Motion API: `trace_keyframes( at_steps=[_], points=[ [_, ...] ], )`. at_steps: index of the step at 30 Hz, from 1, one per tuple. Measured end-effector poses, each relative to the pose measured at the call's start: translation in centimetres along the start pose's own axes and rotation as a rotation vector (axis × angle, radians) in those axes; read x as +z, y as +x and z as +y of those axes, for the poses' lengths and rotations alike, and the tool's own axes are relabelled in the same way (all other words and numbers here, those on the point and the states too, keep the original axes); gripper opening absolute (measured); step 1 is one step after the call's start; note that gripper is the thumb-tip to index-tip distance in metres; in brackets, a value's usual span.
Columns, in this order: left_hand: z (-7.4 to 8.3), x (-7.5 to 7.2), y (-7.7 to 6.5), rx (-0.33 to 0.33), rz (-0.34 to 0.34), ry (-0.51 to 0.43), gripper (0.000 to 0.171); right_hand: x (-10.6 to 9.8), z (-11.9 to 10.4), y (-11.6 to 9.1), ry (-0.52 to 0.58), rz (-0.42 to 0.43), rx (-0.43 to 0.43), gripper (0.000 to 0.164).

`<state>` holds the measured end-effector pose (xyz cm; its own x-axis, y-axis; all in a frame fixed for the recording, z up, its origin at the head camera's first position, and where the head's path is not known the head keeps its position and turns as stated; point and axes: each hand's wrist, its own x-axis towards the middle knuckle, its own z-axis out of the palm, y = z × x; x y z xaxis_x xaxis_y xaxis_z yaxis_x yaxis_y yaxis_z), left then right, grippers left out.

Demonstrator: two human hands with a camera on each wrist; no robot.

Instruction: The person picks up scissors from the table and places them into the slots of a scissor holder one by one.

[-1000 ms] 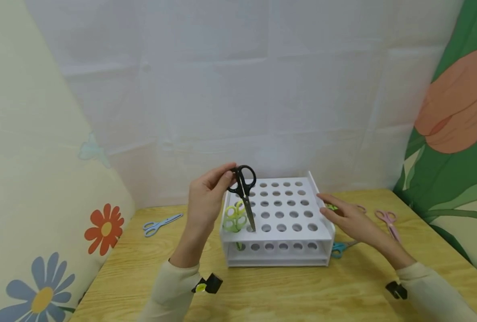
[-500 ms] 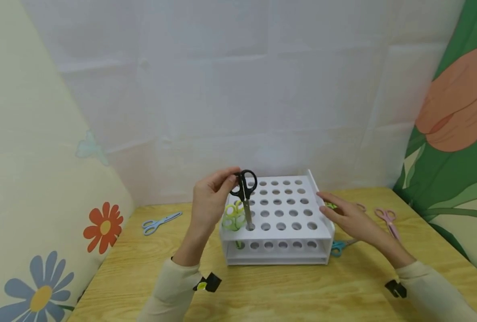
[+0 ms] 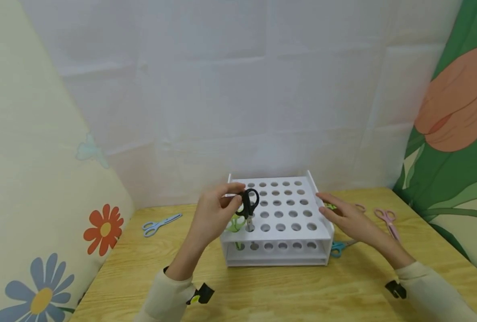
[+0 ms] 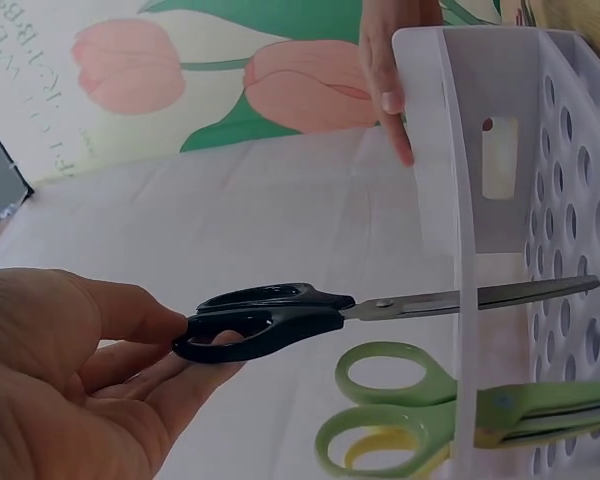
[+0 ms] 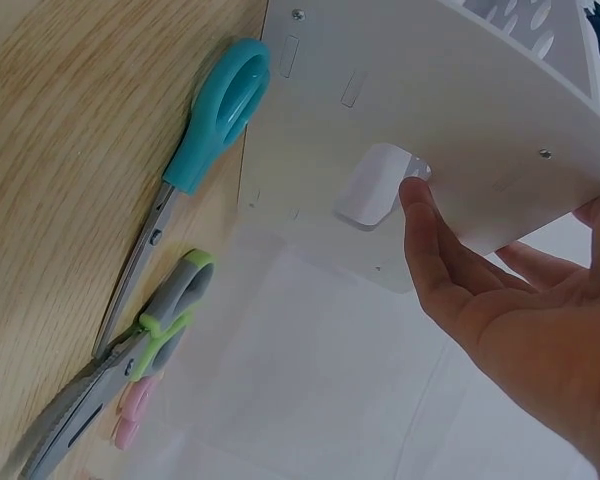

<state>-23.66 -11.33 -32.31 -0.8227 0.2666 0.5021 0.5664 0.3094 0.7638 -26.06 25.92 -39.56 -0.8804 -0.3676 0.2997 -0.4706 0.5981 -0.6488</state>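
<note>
My left hand (image 3: 212, 217) pinches black-handled scissors (image 4: 315, 325) by one finger loop, between thumb and fingers. Their blades point down into a front-row hole of a white tiered rack (image 3: 278, 234); in the left wrist view the blade passes through the upper plate and its tip reaches the lower one. Beside them, green-and-yellow scissors (image 4: 435, 420) stand in the corner hole, handles up, partly behind my left hand in the head view. My right hand (image 3: 352, 219) touches the rack's right side panel (image 5: 470, 150), fingers extended, one fingertip at the handle slot.
Light blue scissors (image 3: 166, 221) lie on the wooden table (image 3: 278, 295) left of the rack. To the right lie teal scissors (image 5: 190, 165), grey-and-green scissors (image 5: 145, 345) and pink scissors (image 3: 392, 228). A white cloth backdrop (image 3: 222, 89) hangs behind the rack.
My left hand has moved down and slightly right, lowering the black scissors from above the rack into the front-row hole. My right hand has stayed at the side panel.
</note>
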Motion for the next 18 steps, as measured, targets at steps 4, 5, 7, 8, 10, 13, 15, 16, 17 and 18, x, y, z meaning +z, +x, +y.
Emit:
trace_keyframes(
  at_steps=[4, 5, 7, 8, 10, 13, 15, 16, 17, 18],
  points=[
    [0.0, -0.2, -0.6, -0.018, -0.032, 0.025, 0.03, 0.0, -0.1, 0.0, 0.003, -0.003, 0.005, 0.056],
    [0.0, -0.3, -0.7, -0.022, -0.036, 0.03, 0.03, 0.0, -0.1, 0.0, 0.003, -0.002, 0.006, 0.056],
    [0.0, -0.3, -0.9, -0.029, -0.044, 0.038, 0.03, -0.1, -0.1, 0.0, 0.001, -0.001, 0.009, 0.056],
    [0.0, -0.4, -1.0, -0.032, -0.047, 0.039, 0.03, -0.1, -0.1, 0.0, 0.0, -0.001, 0.011, 0.056],
    [0.0, -0.4, -1.2, -0.031, -0.057, 0.041, 0.029, -0.2, -0.1, -0.1, -0.001, 0.001, 0.012, 0.056],
    [-0.1, -0.3, -1.3, -0.03, -0.073, 0.039, 0.029, -0.2, -0.1, 0.0, 0.006, -0.001, 0.012, 0.056],
    [-0.1, -0.2, -1.4, -0.027, -0.079, 0.041, 0.029, -0.1, -0.1, 0.0, 0.011, -0.001, 0.009, 0.056],
    [-0.1, -0.2, -1.4, -0.026, -0.081, 0.042, 0.029, -0.1, -0.1, 0.0, 0.012, -0.001, 0.007, 0.056],
    [-0.1, -0.2, -1.4, -0.024, -0.081, 0.044, 0.029, -0.1, -0.1, 0.0, 0.015, -0.001, 0.004, 0.056],
    [-0.1, -0.2, -1.5, -0.02, -0.081, 0.048, 0.028, 0.0, -0.1, 0.1, 0.019, -0.001, 0.0, 0.056]
  ],
)
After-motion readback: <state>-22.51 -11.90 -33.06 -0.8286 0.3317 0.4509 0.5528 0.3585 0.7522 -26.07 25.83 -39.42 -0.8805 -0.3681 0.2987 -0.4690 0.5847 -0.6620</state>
